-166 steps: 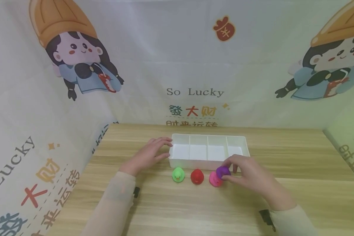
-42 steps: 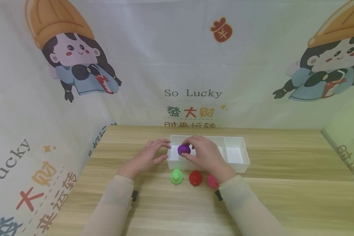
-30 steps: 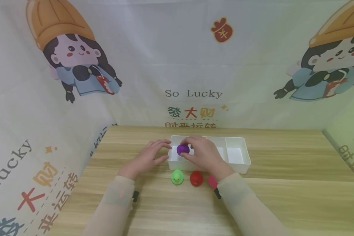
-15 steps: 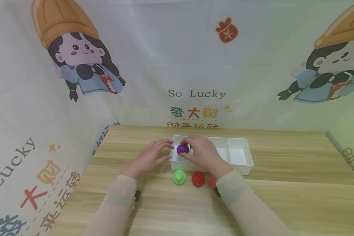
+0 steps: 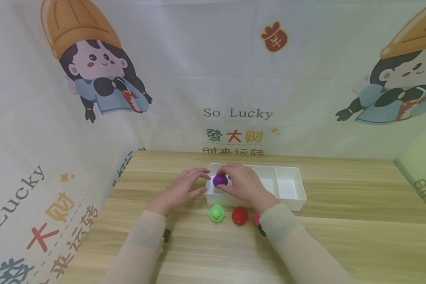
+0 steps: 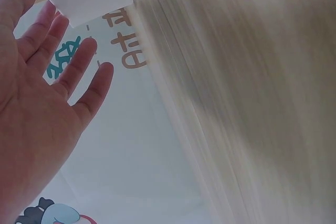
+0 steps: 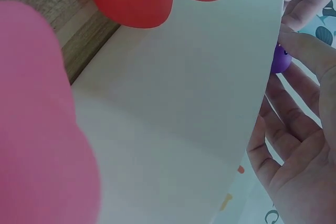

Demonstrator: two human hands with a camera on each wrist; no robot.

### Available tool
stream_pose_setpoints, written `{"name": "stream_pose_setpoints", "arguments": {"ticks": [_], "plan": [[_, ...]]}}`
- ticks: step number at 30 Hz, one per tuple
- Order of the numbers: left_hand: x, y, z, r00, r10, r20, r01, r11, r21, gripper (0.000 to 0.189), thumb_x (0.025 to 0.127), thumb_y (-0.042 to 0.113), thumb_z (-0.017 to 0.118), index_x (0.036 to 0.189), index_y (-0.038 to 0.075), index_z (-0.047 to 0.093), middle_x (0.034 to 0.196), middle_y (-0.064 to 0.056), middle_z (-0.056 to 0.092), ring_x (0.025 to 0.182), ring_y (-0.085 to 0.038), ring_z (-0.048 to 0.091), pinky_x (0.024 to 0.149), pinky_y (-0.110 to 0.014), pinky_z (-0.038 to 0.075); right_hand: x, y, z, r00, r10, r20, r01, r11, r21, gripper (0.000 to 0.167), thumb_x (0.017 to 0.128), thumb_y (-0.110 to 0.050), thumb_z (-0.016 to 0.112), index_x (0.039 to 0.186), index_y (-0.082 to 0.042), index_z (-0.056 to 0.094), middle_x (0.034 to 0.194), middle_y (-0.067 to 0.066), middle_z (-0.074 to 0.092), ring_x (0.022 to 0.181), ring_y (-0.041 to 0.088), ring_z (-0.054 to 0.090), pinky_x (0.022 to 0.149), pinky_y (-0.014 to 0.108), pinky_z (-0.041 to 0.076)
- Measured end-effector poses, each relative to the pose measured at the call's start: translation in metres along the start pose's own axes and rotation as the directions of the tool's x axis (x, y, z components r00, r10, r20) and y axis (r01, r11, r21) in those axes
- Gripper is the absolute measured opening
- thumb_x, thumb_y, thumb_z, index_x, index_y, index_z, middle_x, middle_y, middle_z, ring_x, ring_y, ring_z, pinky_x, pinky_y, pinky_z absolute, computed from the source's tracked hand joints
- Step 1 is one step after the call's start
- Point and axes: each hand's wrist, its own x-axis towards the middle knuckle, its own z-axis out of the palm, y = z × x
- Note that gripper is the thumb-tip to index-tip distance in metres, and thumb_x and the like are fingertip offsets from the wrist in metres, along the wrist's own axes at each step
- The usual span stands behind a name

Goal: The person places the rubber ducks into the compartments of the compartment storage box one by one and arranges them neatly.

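Locate the purple toy (image 5: 220, 181) at the left end of the white tray (image 5: 290, 203), in or just above the leftmost compartment. Part of it shows above the rim in the right wrist view; you cannot tell whether its base touches the compartment floor.

Your right hand (image 5: 244, 184) pinches the toy between thumb and fingers from its right side. Your left hand (image 5: 182, 189) holds nothing: its fingers are spread, tips at the tray's left end; light contact there is likely but not certain.

Handling: treat the toy as light, probably soft, hollow vinyl or rubber. Expect slight give under pressure, low risk of breakage and a smooth, moderately slippery surface. Grip the rounded body on opposite sides at its widest part; avoid squeezing harder than needed. Apply the same estimate to the green duck (image 5: 217, 213), the red toy (image 5: 240, 216) and the pink toy (image 5: 257, 218), set along the tray's near side; your right sleeve partly covers the pink one.

Markings: the far backdrop (image 5: 170, 79) reads "So Lucky", with "發大财" beneath and a lower line cut off by the table edge. "Lucky" recurs on the left panel. No brand or label is legible on tray or toys.
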Motion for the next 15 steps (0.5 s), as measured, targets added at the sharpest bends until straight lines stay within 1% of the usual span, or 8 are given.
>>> {"name": "stream_pose_setpoints", "arguments": {"ticks": [9,15], "plan": [[-0.0008,0.0002,-0.0001,1.0,-0.023,0.006,0.023,1.0,-0.021,0.036,0.101,0.023,0.067,0.134,0.01,0.06,0.16,-0.008,0.047,0.145,-0.034,0.042,0.124,-0.055,0.036,0.0046,0.001,0.0008,1.0,0.023,0.02,-0.023,1.0,-0.008,0.033,0.088,-0.03,0.083,0.118,-0.02,0.072,0.105,-0.006,0.073,0.095,0.011,0.066,0.09,0.031,0.059],[-0.0005,-0.0007,0.0005,1.0,-0.025,0.014,0.025,1.0,-0.015,0.037,0.101,0.024,0.066,0.135,0.011,0.06,0.16,-0.008,0.047,0.145,-0.034,0.042,0.124,-0.055,0.036,0.0057,0.0013,0.0025,0.999,0.023,0.027,-0.023,1.0,-0.001,0.031,0.087,-0.026,0.084,0.115,-0.02,0.073,0.107,-0.005,0.074,0.098,0.013,0.068,0.092,0.032,0.059]]}}
